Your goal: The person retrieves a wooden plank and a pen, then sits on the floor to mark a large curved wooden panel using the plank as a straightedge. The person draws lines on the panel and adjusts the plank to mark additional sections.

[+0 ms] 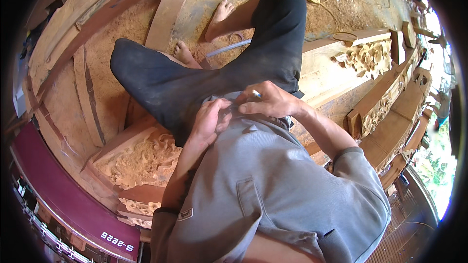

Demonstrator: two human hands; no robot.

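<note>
Both of my hands are together in front of my waist, above the lower part of my grey shirt (pixel 287 165). My left hand (pixel 210 119) is closed with its fingers curled. What it pinches, if anything, I cannot make out. To its right, my right hand (pixel 273 101) is bent inward, with its fingertips almost touching the left hand's fingers. A small white stick-like thing (pixel 256 94) shows between its fingers; its kind is too small to tell. Behind the hands, dark trousers (pixel 273 44) cover my bent legs.
Carved wooden pieces (pixel 368 59) and long timbers (pixel 395 122) lie on the right. Another carved piece (pixel 144 158) is at the left, near a maroon machine panel (pixel 58 185). Sawdust covers the floor around my bare feet (pixel 222 15). A pale tube (pixel 229 47) lies between my legs.
</note>
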